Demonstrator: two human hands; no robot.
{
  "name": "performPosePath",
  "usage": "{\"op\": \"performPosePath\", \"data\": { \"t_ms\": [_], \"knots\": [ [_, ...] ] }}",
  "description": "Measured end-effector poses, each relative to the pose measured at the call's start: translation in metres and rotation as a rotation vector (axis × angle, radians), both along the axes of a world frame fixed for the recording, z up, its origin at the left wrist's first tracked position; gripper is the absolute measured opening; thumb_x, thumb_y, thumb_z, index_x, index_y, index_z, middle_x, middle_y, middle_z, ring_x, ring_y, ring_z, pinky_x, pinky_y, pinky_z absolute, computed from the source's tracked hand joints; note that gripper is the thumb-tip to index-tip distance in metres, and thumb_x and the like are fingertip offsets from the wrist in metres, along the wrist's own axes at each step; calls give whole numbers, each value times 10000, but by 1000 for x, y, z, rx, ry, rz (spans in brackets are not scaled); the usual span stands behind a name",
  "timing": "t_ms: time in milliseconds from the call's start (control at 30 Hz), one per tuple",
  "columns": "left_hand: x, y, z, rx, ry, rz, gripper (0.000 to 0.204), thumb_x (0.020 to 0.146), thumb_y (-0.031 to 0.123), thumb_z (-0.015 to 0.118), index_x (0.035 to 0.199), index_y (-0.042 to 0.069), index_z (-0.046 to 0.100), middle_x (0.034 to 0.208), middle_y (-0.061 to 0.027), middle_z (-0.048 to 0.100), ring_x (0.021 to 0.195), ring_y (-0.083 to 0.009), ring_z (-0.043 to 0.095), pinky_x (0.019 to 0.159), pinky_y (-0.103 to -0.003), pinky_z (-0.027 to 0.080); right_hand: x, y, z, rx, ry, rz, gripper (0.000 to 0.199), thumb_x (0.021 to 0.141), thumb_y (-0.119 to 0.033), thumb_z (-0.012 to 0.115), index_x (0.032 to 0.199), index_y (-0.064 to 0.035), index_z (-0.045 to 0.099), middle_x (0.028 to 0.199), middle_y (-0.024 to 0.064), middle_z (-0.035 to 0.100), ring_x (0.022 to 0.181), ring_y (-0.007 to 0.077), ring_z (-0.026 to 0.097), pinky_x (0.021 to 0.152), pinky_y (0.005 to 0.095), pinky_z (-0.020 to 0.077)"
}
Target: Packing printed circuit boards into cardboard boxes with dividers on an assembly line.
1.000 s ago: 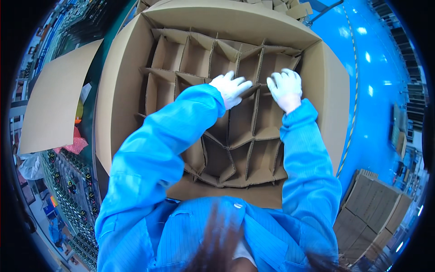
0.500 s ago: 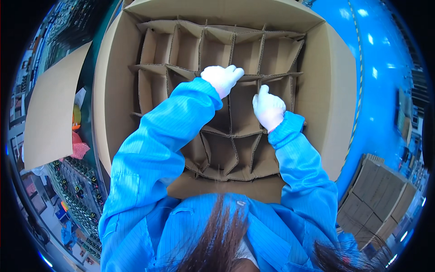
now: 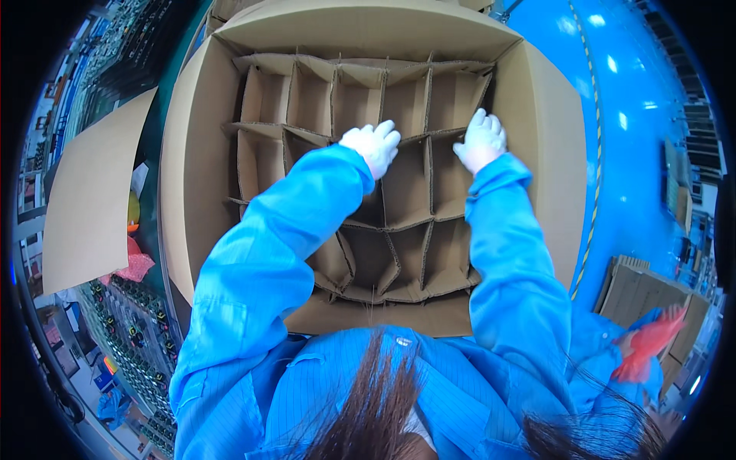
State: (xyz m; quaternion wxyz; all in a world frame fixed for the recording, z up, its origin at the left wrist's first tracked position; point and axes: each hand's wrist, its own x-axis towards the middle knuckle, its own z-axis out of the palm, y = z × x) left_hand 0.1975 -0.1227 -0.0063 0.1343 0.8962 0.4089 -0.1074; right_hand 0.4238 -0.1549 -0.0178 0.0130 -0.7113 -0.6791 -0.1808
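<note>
A brown cardboard divider grid (image 3: 425,222) made of interlocking strips stands inside a large open cardboard box (image 3: 184,169). My left hand (image 3: 372,147), in a white glove, has its fingers bent over a crosswise strip near the middle, and its thumb is hidden. Farther right, my right hand (image 3: 481,142), also white-gloved, is at the right end of that same strip, close to the box's right wall. Its thumb lies on the near side and its fingers reach over the top. Some of the nearer strips look bent.
A flat cardboard sheet (image 3: 96,192) leans left of the box, above trays of circuit boards (image 3: 134,330). Pink wrap (image 3: 134,262) lies beside it. At lower right, another person's blurred pink-red hand (image 3: 648,345) shows before stacked cardboard (image 3: 644,295). Blue floor (image 3: 625,192) runs along the right.
My right hand has moved right and slightly away from me, from a lengthwise strip to the crosswise strip's end. The box and grid have shifted slightly. Another person has appeared at lower right.
</note>
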Motion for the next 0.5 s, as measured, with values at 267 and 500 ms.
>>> {"op": "performPosePath", "data": {
  "t_ms": [267,500],
  "knots": [
    [-2,6,21,22,-3,51,336,880,285,442,1132,68,487,1269,-132,397,1047,-297,495,844,-412,424,-2,42,42,-431,373,-315,467,796,-304,535,1119,24,456,1012,226,573,918,394,567,822,481,439],
    [100,111,23,574,-430,-111,194,783,208,522,912,70,569,1033,-116,571,965,-288,530,804,-377,431,18,82,14,-287,681,-523,365,824,-261,455,1047,27,474,982,256,587,872,431,568,781,503,444]
  ]
}}
